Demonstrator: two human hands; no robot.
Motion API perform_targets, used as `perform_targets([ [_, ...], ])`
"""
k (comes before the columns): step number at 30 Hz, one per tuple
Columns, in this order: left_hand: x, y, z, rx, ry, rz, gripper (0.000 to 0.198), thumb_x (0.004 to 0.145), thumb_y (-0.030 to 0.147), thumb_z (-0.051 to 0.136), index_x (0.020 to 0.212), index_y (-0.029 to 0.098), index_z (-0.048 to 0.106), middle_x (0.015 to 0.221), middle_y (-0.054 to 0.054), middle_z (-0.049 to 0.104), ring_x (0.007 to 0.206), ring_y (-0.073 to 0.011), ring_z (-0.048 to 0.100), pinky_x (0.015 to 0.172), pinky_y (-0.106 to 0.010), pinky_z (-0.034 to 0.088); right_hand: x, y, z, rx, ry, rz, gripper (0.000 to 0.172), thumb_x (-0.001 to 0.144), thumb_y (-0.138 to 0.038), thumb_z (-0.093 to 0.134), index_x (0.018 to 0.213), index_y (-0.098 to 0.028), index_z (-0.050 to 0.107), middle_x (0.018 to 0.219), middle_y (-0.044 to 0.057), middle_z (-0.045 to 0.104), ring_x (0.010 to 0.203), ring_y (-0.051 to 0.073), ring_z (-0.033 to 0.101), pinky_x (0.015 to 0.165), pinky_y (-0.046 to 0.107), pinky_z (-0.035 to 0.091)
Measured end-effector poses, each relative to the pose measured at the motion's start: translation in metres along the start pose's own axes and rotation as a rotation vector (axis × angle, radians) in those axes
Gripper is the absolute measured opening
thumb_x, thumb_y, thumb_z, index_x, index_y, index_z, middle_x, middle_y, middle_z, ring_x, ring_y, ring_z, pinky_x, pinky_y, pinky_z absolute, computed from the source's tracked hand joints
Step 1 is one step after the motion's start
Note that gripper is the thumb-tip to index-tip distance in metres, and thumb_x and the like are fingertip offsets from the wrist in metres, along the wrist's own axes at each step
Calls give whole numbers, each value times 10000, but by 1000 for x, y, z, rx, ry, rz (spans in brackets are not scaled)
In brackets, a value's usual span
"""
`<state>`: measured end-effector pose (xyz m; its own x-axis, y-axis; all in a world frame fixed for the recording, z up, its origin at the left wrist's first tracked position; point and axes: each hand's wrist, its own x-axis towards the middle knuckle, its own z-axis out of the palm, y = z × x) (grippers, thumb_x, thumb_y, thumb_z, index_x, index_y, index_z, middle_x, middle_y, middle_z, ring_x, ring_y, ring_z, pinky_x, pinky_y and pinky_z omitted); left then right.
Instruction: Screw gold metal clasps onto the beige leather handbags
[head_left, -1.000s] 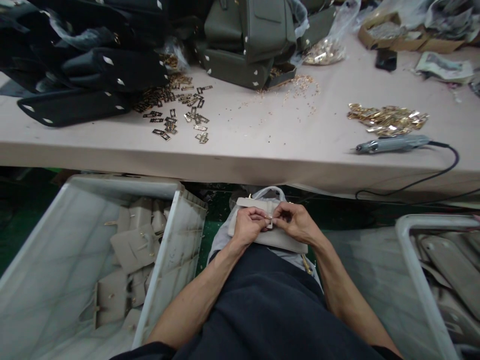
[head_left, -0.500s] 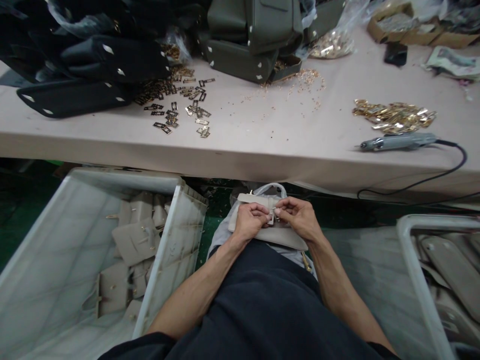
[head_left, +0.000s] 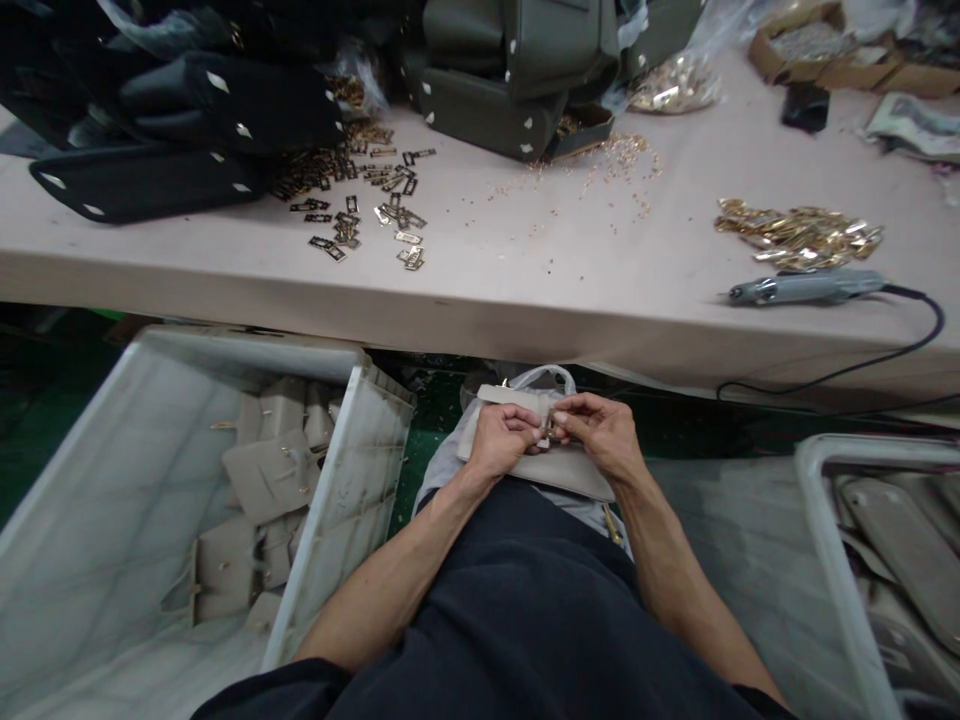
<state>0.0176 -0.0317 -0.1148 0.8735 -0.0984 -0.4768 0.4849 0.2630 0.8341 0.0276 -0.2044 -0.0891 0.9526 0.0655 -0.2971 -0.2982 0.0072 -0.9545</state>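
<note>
A beige handbag rests on my lap, its pale handle pointing away from me toward the table. My left hand is closed at the front of the bag, thumb and fingers pinching a narrow strap. Opposite it, my right hand pinches a small metal fitting against that strap. The fingertips almost meet and cover most of the fitting, so its exact shape is hidden.
Left of me a white bin holds several beige bags; another bin stands right. On the table lie dark bags, loose metal frames, gold plates and a corded electric screwdriver.
My right fingertips have shifted slightly at the metal fitting, which sits closer to the strap. The left hand keeps its pinch. The view has tilted a little.
</note>
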Motion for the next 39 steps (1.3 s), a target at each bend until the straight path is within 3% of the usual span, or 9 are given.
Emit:
perform_targets([
  [6, -6, 9, 2, 0, 31, 17, 242, 579, 167, 856, 739, 123, 680, 570, -40, 696, 460, -164, 650, 490, -255, 532, 0, -24, 4, -22, -20, -10, 397, 695, -500, 882, 886, -175, 761, 651, 52, 681, 550, 187, 620, 543, 324, 545],
  [12, 1, 11, 2, 4, 51, 41, 161, 564, 147, 769, 681, 177, 663, 562, -45, 693, 423, -164, 616, 454, -272, 474, 42, -90, 17, -11, 19, -245, 353, 762, -498, 847, 881, -177, 764, 675, 76, 698, 565, 192, 630, 521, 311, 541],
  [18, 2, -2, 4, -42, 143, 24, 263, 497, 156, 779, 705, 165, 619, 551, -10, 659, 387, -157, 579, 425, -275, 474, 101, -172, 82, 46, 31, -403, 337, 709, -409, 866, 861, -128, 758, 637, 66, 688, 540, 165, 635, 539, 288, 576],
  [21, 5, -7, 2, -36, 168, 32, 260, 479, 151, 761, 698, 162, 620, 561, -13, 660, 386, -155, 572, 413, -274, 472, 127, -189, 116, 103, -32, -405, 403, 697, -358, 855, 992, -105, 750, 820, 100, 746, 641, 186, 707, 633, 314, 630],
  [24, 5, -2, 0, -34, 150, 41, 237, 482, 151, 747, 691, 156, 636, 566, -17, 660, 415, -155, 582, 431, -275, 492, 141, -188, 118, 45, 24, -473, 450, 720, -340, 834, 1097, -117, 731, 1034, 122, 755, 779, 212, 753, 719, 333, 650],
  [28, -2, 10, -1, 2, 57, 57, 229, 518, 208, 805, 690, 144, 668, 551, -26, 659, 442, -160, 606, 461, -260, 502, 131, -175, 58, -122, 185, -524, 392, 786, -418, 785, 1043, -123, 749, 896, 101, 764, 750, 225, 752, 703, 331, 636],
  [32, 7, 9, -5, 9, 13, 65, 297, 552, 305, 873, 729, 149, 691, 596, -41, 696, 545, -190, 673, 527, -257, 545, 107, -173, -42, -414, 409, -573, 336, 833, -399, 722, 1056, -150, 759, 884, 80, 765, 734, 209, 737, 718, 321, 610],
  [36, 22, 2, -8, 13, -26, 52, 356, 554, 370, 905, 747, 150, 703, 629, -51, 715, 590, -201, 694, 538, -242, 552, 84, -196, -147, -711, 672, -588, 300, 820, -365, 697, 1019, -153, 771, 883, 76, 767, 770, 213, 724, 747, 319, 592],
  [39, 24, 2, -11, 15, -49, 2, 419, 511, 397, 934, 761, 149, 707, 651, -61, 729, 621, -222, 719, 561, -255, 571, 84, -215, -208, -930, 771, -547, 239, 796, -299, 682, 963, -160, 782, 875, 72, 769, 781, 209, 712, 770, 302, 566],
])
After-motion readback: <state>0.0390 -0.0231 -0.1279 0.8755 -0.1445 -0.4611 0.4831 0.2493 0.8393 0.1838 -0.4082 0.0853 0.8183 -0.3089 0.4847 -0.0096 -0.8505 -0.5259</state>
